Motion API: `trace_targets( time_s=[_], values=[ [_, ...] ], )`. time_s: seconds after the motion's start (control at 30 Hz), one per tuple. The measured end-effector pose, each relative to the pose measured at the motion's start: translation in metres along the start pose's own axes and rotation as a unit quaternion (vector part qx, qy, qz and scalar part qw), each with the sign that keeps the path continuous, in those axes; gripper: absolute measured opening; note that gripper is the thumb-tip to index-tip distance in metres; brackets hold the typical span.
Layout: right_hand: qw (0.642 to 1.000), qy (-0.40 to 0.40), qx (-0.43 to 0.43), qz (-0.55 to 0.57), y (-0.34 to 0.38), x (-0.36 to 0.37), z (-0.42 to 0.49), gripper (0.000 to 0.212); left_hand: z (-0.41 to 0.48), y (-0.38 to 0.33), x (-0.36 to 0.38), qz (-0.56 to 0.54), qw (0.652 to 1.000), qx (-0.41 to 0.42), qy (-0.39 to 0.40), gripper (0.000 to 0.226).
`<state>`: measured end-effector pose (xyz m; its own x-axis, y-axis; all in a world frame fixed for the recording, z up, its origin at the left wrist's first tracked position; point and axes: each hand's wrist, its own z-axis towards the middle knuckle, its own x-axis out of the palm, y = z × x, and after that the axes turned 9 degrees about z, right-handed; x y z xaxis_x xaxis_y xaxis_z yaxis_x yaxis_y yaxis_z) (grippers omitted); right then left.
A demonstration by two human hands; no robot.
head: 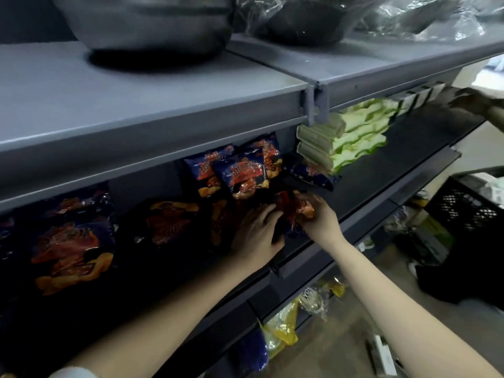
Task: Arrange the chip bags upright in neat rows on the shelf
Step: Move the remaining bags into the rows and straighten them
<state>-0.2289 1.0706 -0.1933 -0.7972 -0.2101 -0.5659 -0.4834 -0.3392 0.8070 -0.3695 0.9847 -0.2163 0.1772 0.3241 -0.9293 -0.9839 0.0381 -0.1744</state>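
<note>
Dark blue chip bags with red and orange print fill the middle shelf (368,192). Large ones (73,241) stand at the left and centre. Smaller bags (242,173) stand upright further back, and one (313,173) lies flat to their right. Both my hands hold one small chip bag (290,211) near the shelf's front edge. My left hand (259,233) grips its left side with curled fingers. My right hand (317,216) pinches its right side.
Green and white packs (354,137) are stacked on the same shelf to the right. Another person's hand (471,100) reaches in at the far right. The upper shelf (163,105) carries dark bowls. A black crate (469,211) and yellow bags (283,323) lie below.
</note>
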Motion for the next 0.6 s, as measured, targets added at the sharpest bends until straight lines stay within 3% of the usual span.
trace_targets(
  time_s=[0.23,0.6],
  values=[
    [0.993,0.094,-0.013,-0.075,-0.025,0.005,0.010,0.062,0.031,-0.015,0.021,0.110,0.988,0.001,0.112,0.078],
    [0.992,0.100,-0.010,-0.070,-0.049,0.008,0.019,0.063,0.048,-0.023,0.029,0.191,0.972,-0.022,0.137,0.085]
  ],
)
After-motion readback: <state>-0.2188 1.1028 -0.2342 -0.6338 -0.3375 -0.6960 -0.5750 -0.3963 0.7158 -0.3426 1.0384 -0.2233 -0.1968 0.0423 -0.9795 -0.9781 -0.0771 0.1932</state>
